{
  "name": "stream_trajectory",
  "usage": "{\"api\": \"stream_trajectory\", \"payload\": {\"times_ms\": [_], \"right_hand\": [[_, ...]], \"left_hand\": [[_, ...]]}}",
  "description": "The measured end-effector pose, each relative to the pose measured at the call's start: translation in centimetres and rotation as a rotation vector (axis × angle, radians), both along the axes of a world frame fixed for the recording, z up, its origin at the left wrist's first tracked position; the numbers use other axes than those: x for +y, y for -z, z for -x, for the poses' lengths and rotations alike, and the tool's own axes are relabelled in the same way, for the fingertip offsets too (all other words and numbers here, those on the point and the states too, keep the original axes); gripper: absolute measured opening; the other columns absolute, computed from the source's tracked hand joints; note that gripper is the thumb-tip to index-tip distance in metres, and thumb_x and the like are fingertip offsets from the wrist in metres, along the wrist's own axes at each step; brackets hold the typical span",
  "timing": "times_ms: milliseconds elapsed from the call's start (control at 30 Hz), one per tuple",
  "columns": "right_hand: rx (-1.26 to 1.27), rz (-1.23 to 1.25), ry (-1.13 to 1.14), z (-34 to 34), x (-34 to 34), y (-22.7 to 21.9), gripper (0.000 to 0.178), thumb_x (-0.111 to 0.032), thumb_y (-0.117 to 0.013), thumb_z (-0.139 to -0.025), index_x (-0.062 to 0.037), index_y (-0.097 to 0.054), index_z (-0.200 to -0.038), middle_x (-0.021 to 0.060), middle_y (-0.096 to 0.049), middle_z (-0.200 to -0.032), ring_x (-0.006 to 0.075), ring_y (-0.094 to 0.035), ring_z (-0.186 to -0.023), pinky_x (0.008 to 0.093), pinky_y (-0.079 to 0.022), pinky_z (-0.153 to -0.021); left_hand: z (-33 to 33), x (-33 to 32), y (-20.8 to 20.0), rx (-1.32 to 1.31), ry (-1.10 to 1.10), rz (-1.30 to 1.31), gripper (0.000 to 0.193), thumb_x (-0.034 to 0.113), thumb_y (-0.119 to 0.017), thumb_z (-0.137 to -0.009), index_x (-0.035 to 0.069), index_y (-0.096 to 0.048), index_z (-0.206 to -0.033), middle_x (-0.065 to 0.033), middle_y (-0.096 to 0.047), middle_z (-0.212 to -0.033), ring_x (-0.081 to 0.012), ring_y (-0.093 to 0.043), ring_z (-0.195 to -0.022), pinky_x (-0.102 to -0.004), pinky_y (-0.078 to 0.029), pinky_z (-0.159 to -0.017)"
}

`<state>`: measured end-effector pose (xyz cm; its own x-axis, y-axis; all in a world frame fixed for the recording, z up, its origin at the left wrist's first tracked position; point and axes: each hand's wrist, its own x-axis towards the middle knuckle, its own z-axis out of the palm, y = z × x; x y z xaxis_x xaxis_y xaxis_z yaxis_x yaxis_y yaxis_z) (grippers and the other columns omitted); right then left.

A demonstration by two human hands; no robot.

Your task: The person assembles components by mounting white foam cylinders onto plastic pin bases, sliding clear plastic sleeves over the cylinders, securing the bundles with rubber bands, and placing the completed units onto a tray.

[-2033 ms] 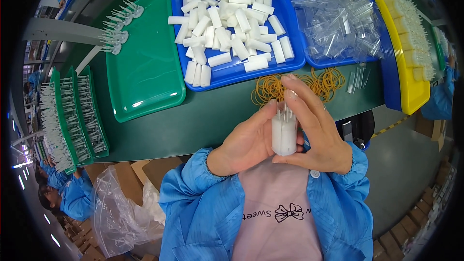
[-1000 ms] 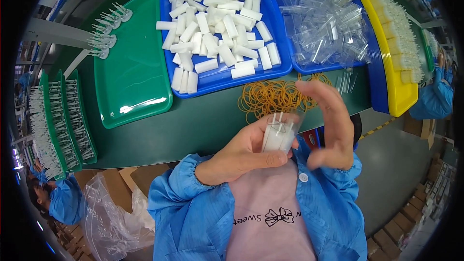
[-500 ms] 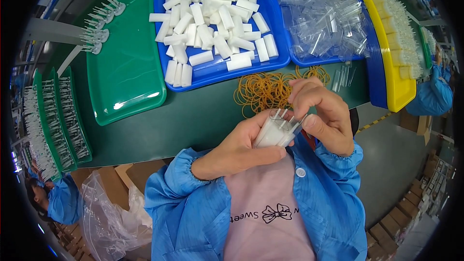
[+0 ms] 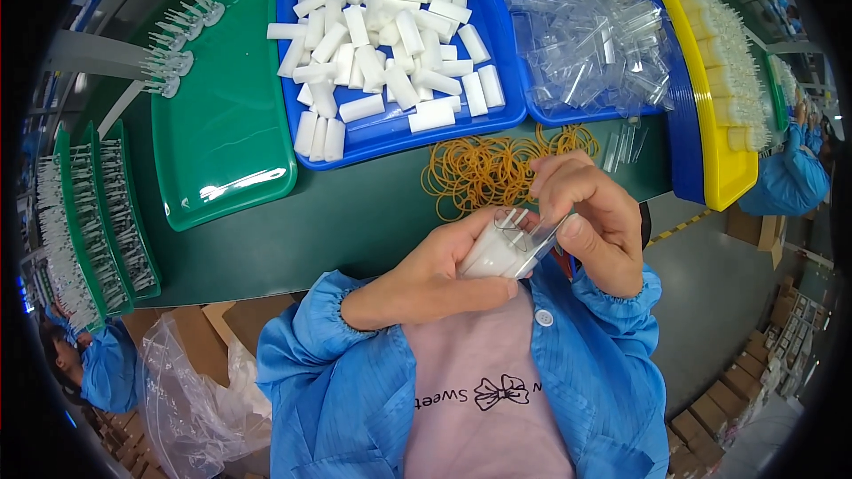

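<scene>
My left hand [image 4: 422,273] is closed around a white cylindrical bundle [image 4: 491,255] near my chest. Thin white rods stick up from the bundle's top, and a clear plastic sleeve lies along its right side. My right hand [image 4: 593,213] pinches a clear plastic strip [image 4: 548,238] slanting against that side. Its thumb and forefinger meet near the strip's upper end, where details are too small to make out. A heap of orange rubber bands [image 4: 475,176] lies on the green table just beyond both hands.
A blue tray [image 4: 342,158] of white foam-like blocks stands ahead, beside a blue tray of clear plastic pieces [image 4: 586,44]. At left are a shiny green tray [image 4: 226,98] and racks of rodded pieces [image 4: 84,222]. A yellow tray [image 4: 737,173] tops a stack at right.
My right hand has shifted slightly, and the clear strip now slants more visibly along the bundle's right side. My left hand keeps its hold. The whole view has moved a little.
</scene>
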<state>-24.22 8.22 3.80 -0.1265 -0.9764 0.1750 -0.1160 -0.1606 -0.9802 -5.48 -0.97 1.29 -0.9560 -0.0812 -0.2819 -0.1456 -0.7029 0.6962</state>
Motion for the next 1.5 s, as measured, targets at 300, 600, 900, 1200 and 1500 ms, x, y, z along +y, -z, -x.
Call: {"api": "stream_trajectory", "payload": {"times_ms": [300,600,900,1200,1500], "right_hand": [[-0.186,-0.097,0.034,0.0,-0.3,0.6,0.02,-0.023,-0.058,-0.092,-0.0036,-0.057,-0.088,0.0073,-0.055,-0.088,0.0214,-0.051,-0.088,0.0397,-0.038,-0.093],[0.158,0.036,0.07,0.3,-0.6,-0.1,0.017,-0.021,-0.059,-0.09,-0.0049,-0.057,-0.086,0.0065,-0.056,-0.083,0.0228,-0.052,-0.083,0.0444,-0.037,-0.096],[-0.021,0.009,0.05,-0.1,-0.9,-0.1,0.018,-0.022,-0.059,-0.091,-0.0039,-0.057,-0.087,0.0061,-0.056,-0.085,0.0222,-0.05,-0.089,0.044,-0.036,-0.097],[0.196,0.144,0.119,-0.6,-1.2,-0.5,0.014,-0.016,-0.063,-0.086,-0.0024,-0.058,-0.085,0.0083,-0.058,-0.081,0.0263,-0.053,-0.083,0.0418,-0.04,-0.088],[0.219,0.207,0.058,-0.6,-1.7,-1.0,0.011,-0.013,-0.062,-0.085,-0.0025,-0.059,-0.085,0.0078,-0.058,-0.081,0.0269,-0.054,-0.08,0.0359,-0.042,-0.078]], "left_hand": [[0.3,-0.6,-0.6,-0.021,0.005,-0.054,0.056,0.008,-0.063,-0.084,0.001,-0.04,-0.134,-0.004,-0.058,-0.108,-0.009,-0.054,-0.1,-0.0254,-0.043,-0.089],[0.4,-0.5,-0.5,-0.01,-0.031,-0.038,0.055,0.007,-0.062,-0.084,0.001,-0.04,-0.134,-0.0045,-0.058,-0.109,-0.0094,-0.054,-0.101,-0.026,-0.042,-0.09],[0.2,-0.8,-0.6,0.012,-0.009,-0.185,0.058,0.012,-0.065,-0.084,0.002,-0.041,-0.135,-0.004,-0.058,-0.107,-0.0084,-0.054,-0.098,-0.0245,-0.043,-0.087],[0.0,-0.2,-0.3,0.012,-0.15,-0.081,0.054,0.008,-0.066,-0.083,0.002,-0.044,-0.132,-0.0015,-0.057,-0.107,-0.0068,-0.052,-0.098,-0.0233,-0.043,-0.084],[-0.3,-0.1,0.5,0.072,-0.157,-0.134,0.054,0.005,-0.066,-0.083,0.003,-0.043,-0.132,-0.0048,-0.059,-0.103,-0.0089,-0.056,-0.087,-0.0249,-0.047,-0.077]]}}
